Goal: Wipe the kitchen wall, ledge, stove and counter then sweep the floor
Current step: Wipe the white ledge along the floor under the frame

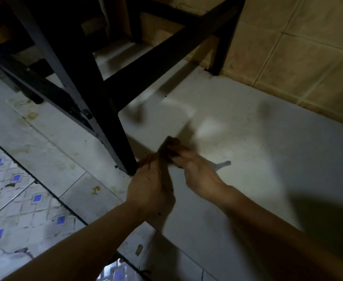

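Both my hands meet low over a raised white tiled ledge (237, 138). Between them is a small dark brown flat piece (167, 148), blurred, possibly a scrap of card or cloth. My left hand (148, 185) grips its lower edge with curled fingers. My right hand (197, 169) pinches its upper right side. A pale grey thing (224, 164) pokes out from behind my right hand; I cannot tell what it is. Dark specks of dirt lie on the ledge near the hands.
A black metal frame with a leg (113, 126) stands on the ledge just left of my hands, and a crossbar (166, 51) runs back to the beige tiled wall (298, 63). Patterned floor tiles with blue squares (24, 199) lie lower left, below the stained ledge edge.
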Motion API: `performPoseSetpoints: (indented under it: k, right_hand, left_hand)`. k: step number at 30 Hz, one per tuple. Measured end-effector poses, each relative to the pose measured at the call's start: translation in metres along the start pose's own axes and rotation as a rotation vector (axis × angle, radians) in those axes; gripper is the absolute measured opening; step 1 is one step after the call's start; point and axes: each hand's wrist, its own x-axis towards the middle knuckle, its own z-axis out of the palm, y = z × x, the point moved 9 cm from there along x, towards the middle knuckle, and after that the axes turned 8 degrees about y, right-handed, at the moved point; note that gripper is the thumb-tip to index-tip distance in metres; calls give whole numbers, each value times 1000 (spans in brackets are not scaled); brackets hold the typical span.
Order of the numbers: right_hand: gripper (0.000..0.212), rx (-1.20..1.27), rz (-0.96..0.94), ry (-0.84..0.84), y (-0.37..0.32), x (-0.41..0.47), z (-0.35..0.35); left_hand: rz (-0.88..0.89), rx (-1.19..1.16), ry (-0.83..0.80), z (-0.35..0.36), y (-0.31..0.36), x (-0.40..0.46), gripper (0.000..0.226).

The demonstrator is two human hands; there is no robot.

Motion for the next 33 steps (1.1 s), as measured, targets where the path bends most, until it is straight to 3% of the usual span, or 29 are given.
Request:
performPoseSetpoints:
  k: [2,5,6,8,10,13,16,18,20,23,26,29,33]
  right_hand:
    - [42,-106,63,109,11,15,-22]
    - [38,-104,433,196,44,38,-29]
    - [40,-35,442,153,36,43,-20]
    - [44,-54,278,84,2,43,-1]
    - [44,5,99,43,-26,27,17]
    - [46,91,-2,-94,-43,0,27]
    - [64,-57,122,-102,-9,-10,0]
    - [65,-148,309,22,29,-20,-33]
    - [66,-171,375,161,40,-29,-53]
    - [61,-131,314,92,9,-48,-30]
    - [49,-150,107,26,-40,-79,-10]
    - [46,-152,-6,92,-44,-102,-29]
    - [58,-304,290,235,26,-126,-95]
  left_hand:
    - [-9,31,-23,0,0,-3,79]
    - [22,55,3,-4,0,-10,61]
    - [39,54,18,-6,0,-14,50]
    - [48,40,45,-7,-2,-20,39]
    - [18,32,47,-8,-7,-26,48]
    - [-14,49,53,-12,-6,-31,61]
    - [-20,56,30,-14,1,-32,43]
    - [-21,93,3,-13,2,-31,38]
    - [-5,123,-21,-9,5,-30,46]
    - [23,145,-65,-1,18,-35,54]
    - [36,119,-9,-1,32,-39,32]
    - [94,125,9,6,43,-41,30]
    - [198,190,-19,21,62,-45,35]
